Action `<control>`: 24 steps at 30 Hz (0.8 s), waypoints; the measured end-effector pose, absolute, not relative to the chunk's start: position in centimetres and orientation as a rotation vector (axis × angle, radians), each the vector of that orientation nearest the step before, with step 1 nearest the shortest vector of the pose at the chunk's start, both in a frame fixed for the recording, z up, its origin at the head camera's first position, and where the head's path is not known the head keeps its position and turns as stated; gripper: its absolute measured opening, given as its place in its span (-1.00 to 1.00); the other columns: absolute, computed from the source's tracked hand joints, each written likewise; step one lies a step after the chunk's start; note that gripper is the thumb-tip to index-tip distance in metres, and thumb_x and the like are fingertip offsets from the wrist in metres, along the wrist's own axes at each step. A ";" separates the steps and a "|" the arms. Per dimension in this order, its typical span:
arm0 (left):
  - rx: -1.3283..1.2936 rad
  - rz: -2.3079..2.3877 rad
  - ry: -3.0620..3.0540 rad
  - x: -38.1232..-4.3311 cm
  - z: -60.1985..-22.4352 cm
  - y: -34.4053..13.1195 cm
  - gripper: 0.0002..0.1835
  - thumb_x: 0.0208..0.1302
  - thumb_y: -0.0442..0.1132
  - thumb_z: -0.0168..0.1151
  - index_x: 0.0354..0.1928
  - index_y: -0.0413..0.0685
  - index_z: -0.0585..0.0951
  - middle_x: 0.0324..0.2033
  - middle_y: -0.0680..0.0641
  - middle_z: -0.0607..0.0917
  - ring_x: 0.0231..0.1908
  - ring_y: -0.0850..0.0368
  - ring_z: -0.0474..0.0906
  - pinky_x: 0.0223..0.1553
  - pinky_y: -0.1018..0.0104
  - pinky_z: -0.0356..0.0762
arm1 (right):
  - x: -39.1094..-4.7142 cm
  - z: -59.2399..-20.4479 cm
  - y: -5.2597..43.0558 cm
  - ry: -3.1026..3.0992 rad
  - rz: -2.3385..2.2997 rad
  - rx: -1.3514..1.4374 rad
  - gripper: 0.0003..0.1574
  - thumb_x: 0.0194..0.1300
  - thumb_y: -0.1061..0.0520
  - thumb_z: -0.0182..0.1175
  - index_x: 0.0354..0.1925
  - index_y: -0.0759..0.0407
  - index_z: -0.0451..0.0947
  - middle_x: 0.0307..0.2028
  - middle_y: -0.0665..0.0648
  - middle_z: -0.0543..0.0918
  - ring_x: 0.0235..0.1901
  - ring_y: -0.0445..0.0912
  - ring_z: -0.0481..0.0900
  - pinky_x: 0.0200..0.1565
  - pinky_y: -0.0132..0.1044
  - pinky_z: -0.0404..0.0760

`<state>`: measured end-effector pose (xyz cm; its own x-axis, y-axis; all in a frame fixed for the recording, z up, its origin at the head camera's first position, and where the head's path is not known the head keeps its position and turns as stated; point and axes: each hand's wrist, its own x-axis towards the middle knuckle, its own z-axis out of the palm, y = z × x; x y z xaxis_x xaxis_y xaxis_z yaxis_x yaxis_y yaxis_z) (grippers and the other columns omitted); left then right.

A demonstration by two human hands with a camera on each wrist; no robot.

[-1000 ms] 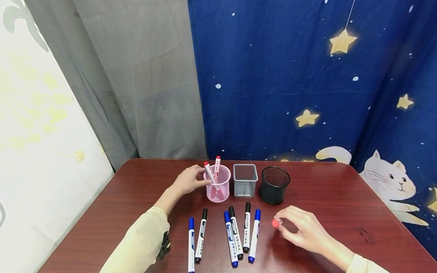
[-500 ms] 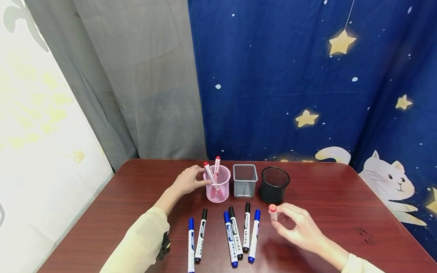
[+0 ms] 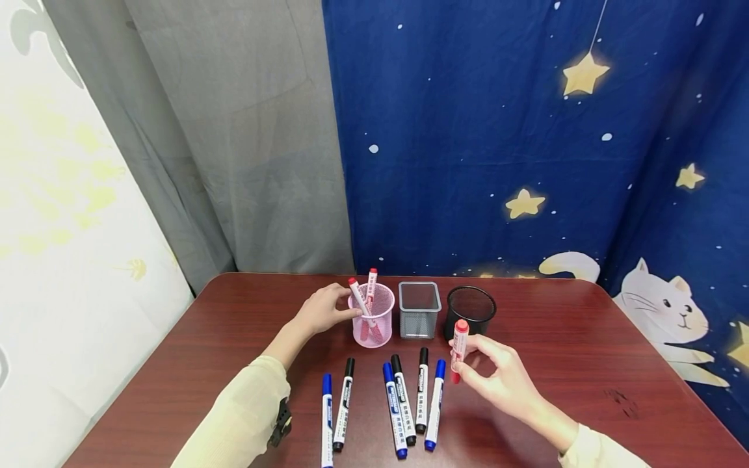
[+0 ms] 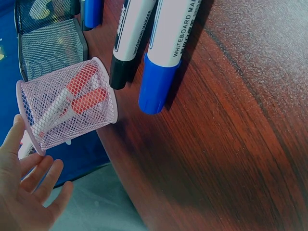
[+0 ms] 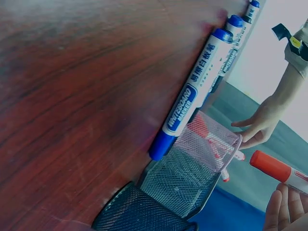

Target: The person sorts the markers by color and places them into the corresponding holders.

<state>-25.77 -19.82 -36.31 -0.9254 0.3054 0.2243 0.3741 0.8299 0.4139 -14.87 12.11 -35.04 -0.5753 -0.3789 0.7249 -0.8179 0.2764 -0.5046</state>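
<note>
My left hand [image 3: 322,308] holds the rim of a pink mesh pen cup [image 3: 383,327], thumb on the near side. Two red whiteboard markers lean inside the cup, one tilted left [image 3: 360,296] and one more upright [image 3: 372,286]. In the left wrist view, several fingers of that hand [image 4: 33,192] spread loosely beside the rim. My right hand [image 3: 499,377] pinches another red whiteboard marker [image 3: 460,341] between thumb and fingers. It stands nearly upright in front of the black mesh cup [image 3: 471,312]. The right wrist view shows its red end [image 5: 270,164] close up.
A grey square mesh cup [image 3: 419,315] stands between the pink and black ones. Blue markers [image 3: 395,409] and black markers [image 3: 422,390] lie on the brown table [image 3: 585,364] in front of the cups. Curtains hang behind the table's far edge.
My right hand has moved left and away from me with the red marker, turning it from end-on to nearly upright. The left hand has stayed at the pink cup.
</note>
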 end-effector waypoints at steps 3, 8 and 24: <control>-0.531 -0.698 -2.862 -25.8 -36.3 -19.8 -0.40 0.04 0.04 0.32 0.04 -0.24 0.54 -0.11 -0.19 0.57 -0.12 -0.08 0.50 -0.10 0.05 0.44 | -15.0 -34.8 11.8 -2.102 1.255 1.023 -0.58 -0.19 0.52 0.29 -0.27 0.26 0.52 -0.45 0.11 0.62 -0.51 -0.21 0.51 -0.49 -0.39 0.50; -0.524 -0.693 -2.869 -25.7 -36.2 -19.8 -0.39 0.04 0.04 0.32 0.05 -0.24 0.54 -0.11 -0.18 0.57 -0.13 -0.07 0.49 -0.10 0.05 0.44 | -15.2 -34.7 11.3 -2.083 1.246 0.985 -0.58 -0.21 0.53 0.29 -0.29 0.29 0.53 -0.49 0.10 0.62 -0.53 -0.22 0.51 -0.50 -0.39 0.49; -0.511 -0.676 -2.870 -25.9 -36.4 -19.8 -0.39 0.04 0.05 0.32 0.05 -0.24 0.54 -0.13 -0.14 0.57 -0.16 -0.02 0.49 -0.12 0.08 0.46 | -16.3 -34.3 9.7 -2.120 1.314 0.869 -0.62 -0.11 0.46 0.32 -0.23 0.26 0.56 -0.46 0.09 0.64 -0.46 -0.20 0.53 -0.47 -0.41 0.52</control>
<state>-25.94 -19.80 -36.41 -0.9308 0.2922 0.2196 0.3595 0.8403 0.4057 -16.30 9.67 -34.26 -0.6741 -0.2572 0.6924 -0.7346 0.3317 -0.5920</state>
